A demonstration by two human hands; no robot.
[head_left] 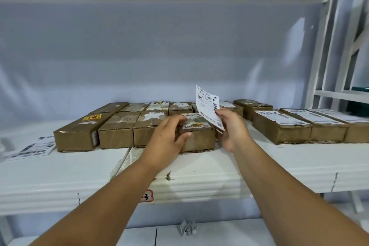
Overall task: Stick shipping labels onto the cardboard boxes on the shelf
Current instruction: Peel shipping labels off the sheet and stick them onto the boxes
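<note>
We start at the right fingers (pixel 221 114): thumb and fingertips are closed in a pinch on the lower part of the shipping label (pixel 207 104). The label stands nearly upright above the boxes, printed face toward us. The right hand (pixel 233 130) is just beside the right end of the front box (pixel 197 139).

The left fingers (pixel 175 121) curl over the top of that box, with the thumb pressed to its front face. The left hand (pixel 167 138) thus grips the box near the front edge of the shelf (pixel 259 166).

We judge the step in hand to be positioning one label over the gripped box. The box top shows torn paper remnants and a coloured sticker, but no fresh label. We cannot tell whether the backing is off.

Farther out, three labelled boxes (pixel 299 126) lie to the right, and the unlabelled boxes (pixel 116 132) lie in rows to the left and behind. A spare label sheet (pixel 32 148) lies at the far left of the shelf.

The next move calls for turning the adhesive face down, squaring the label with the box top, and pressing it flat from one end to the other. The left hand should hold the box against sliding.
</note>
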